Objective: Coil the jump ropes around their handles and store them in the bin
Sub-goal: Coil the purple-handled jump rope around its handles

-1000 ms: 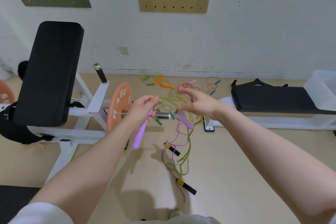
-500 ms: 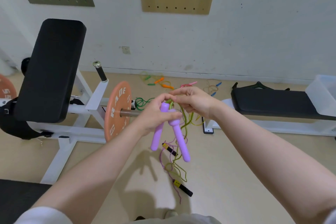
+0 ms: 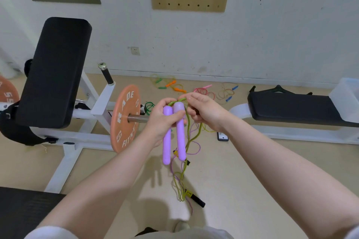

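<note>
My left hand (image 3: 162, 120) grips two purple jump rope handles (image 3: 180, 134) side by side, pointing down. My right hand (image 3: 206, 109) pinches a yellow-green rope (image 3: 192, 139) looped over the handle tops; a thin purple cord (image 3: 196, 147) hangs tangled with it down to the floor. A black handle with a yellow band (image 3: 195, 199) lies on the floor below. More ropes with orange (image 3: 175, 87), green, pink (image 3: 203, 89) and blue handles (image 3: 230, 95) lie by the wall. The clear bin (image 3: 345, 97) stands on the bench at the far right.
A black padded weight bench (image 3: 54, 72) on a white frame fills the left, with an orange weight plate (image 3: 125, 116) on its bar. A flat black bench (image 3: 295, 108) is at the right. A phone (image 3: 222, 136) lies on the floor. Pegboards hang on the wall.
My left hand has gathered both purple handles together and set them parallel. My right hand moved in to the handle tops and took hold of the yellow-green rope.
</note>
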### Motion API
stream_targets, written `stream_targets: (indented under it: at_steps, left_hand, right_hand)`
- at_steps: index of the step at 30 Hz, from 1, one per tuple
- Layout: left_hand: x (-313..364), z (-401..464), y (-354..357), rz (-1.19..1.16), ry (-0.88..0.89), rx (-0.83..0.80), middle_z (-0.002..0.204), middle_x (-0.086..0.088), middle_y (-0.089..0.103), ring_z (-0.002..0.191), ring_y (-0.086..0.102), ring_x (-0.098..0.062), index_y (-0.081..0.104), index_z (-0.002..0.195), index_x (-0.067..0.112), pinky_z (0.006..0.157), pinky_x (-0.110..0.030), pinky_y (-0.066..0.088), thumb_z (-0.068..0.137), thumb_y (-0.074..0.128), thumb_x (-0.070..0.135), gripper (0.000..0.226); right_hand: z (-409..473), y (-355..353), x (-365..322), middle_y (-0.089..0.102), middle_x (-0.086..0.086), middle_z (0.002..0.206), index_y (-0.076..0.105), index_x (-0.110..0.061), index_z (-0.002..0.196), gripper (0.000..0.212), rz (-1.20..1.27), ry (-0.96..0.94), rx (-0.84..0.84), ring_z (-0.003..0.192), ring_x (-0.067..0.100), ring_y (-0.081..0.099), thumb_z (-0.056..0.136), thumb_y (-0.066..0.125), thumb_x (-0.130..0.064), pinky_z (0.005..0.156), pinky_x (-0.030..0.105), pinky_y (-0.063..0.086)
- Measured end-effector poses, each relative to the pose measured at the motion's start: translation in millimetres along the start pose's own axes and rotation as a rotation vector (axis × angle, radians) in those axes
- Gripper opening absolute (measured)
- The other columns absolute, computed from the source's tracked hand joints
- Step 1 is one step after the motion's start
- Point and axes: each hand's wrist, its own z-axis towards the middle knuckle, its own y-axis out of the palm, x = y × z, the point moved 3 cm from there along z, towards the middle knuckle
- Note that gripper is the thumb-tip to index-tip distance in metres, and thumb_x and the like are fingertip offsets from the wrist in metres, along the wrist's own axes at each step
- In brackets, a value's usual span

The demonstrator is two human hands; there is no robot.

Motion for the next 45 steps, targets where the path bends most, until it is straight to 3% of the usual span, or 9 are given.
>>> stream_targets:
  at_steps: [3, 6, 9, 14, 19, 24, 28, 37, 45]
  left_hand:
    - [0, -2, 1, 0.101, -0.085, -0.075, 0.081, -0.011, 0.067, 0.059, 0.067, -0.023, 0.055, 0.11, 0.008, 0.073, -0.038, 0.058, 0.082, 0.064, -0.006, 0.033]
    - [4, -4, 3, 0.191, -0.098, -0.135, 0.082, -0.011, 0.068, 0.061, 0.067, -0.026, 0.059, 0.106, 0.016, 0.075, -0.039, 0.057, 0.082, 0.063, -0.007, 0.034]
    - [18, -6, 3, 0.275, -0.021, -0.181, 0.08, -0.009, 0.068, 0.061, 0.068, -0.02, 0.058, 0.117, 0.011, 0.074, -0.034, 0.057, 0.081, 0.062, -0.008, 0.041]
    - [59, -4, -2, 0.329, 0.169, -0.212, 0.066, 0.005, 0.068, 0.058, 0.067, -0.01, 0.061, 0.105, 0.024, 0.06, -0.02, 0.054, 0.079, 0.062, -0.012, 0.044]
    - [57, 10, -34, 0.131, 0.143, 0.105, 0.077, -0.007, 0.065, 0.06, 0.067, -0.018, 0.06, 0.108, 0.02, 0.062, -0.029, 0.058, 0.084, 0.058, -0.008, 0.038]
    - [52, 11, -24, 0.1, 0.189, 0.186, 0.075, -0.007, 0.066, 0.059, 0.065, -0.02, 0.059, 0.103, 0.022, 0.069, -0.034, 0.058, 0.082, 0.062, -0.006, 0.035]
    - [51, 13, -9, 0.157, 0.209, 0.309, 0.082, -0.004, 0.067, 0.068, 0.065, -0.016, 0.061, 0.104, 0.023, 0.07, -0.025, 0.055, 0.078, 0.066, 0.002, 0.033]
    - [42, 12, 9, 0.09, 0.186, 0.429, 0.082, -0.002, 0.063, 0.072, 0.059, -0.012, 0.062, 0.112, 0.032, 0.077, -0.021, 0.049, 0.082, 0.061, 0.009, 0.038]
    - [37, 13, -1, 0.367, 0.102, 0.287, 0.082, -0.008, 0.066, 0.074, 0.061, -0.025, 0.064, 0.098, 0.032, 0.073, -0.03, 0.05, 0.073, 0.06, 0.019, 0.028]
  right_hand:
    - [-3, -3, -2, 0.048, 0.003, 0.064, 0.051, -0.014, 0.123, 0.029, -0.363, 0.002, 0.01, 0.055, 0.012, 0.038, 0.102, 0.032, -0.02, 0.051, 0.022, 0.031]
    - [-3, -9, 2, 0.054, 0.009, 0.126, 0.04, -0.015, 0.138, 0.039, -0.83, -0.023, -0.009, 0.112, 0.019, 0.048, 0.102, 0.032, -0.028, 0.097, 0.028, 0.035]
    - [-5, -13, 7, 0.043, -0.001, 0.127, 0.052, -0.02, 0.128, 0.039, -0.668, -0.023, 0.004, 0.125, 0.011, 0.031, 0.1, 0.032, -0.037, 0.112, 0.029, 0.019]
    - [-8, -6, 18, 0.063, -0.003, 0.073, 0.051, -0.016, 0.067, 0.049, -0.203, 0.044, -0.122, 0.074, 0.013, 0.055, 0.096, 0.032, -0.051, 0.08, 0.026, 0.038]
    - [-12, 1, 15, 0.039, -0.006, 0.057, 0.04, -0.018, 0.073, 0.034, -0.262, 0.076, -0.011, 0.047, 0.009, 0.027, 0.1, 0.034, -0.038, 0.043, 0.017, 0.022]
    - [-15, 13, 9, 0.047, -0.019, 0.079, 0.052, -0.033, 0.096, 0.02, -0.505, -0.007, -0.058, 0.066, -0.004, 0.045, 0.085, 0.061, -0.046, 0.062, 0.014, 0.033]
    - [-2, 33, 29, 0.067, -0.008, 0.105, 0.055, -0.031, 0.11, 0.066, -0.57, 0.061, -0.082, 0.098, 0.009, 0.063, 0.055, 0.074, -0.062, 0.089, 0.028, 0.048]
    - [-8, 35, 27, 0.054, 0.001, 0.086, 0.038, -0.013, 0.093, 0.051, -0.761, 0.151, 0.261, 0.075, 0.021, 0.054, 0.064, 0.072, -0.035, 0.052, 0.03, 0.037]
    - [-19, 24, 30, 0.042, -0.002, 0.068, 0.04, -0.014, 0.084, 0.028, -1.04, 0.067, 0.329, 0.071, 0.027, 0.046, 0.075, 0.061, -0.031, 0.059, 0.029, 0.034]
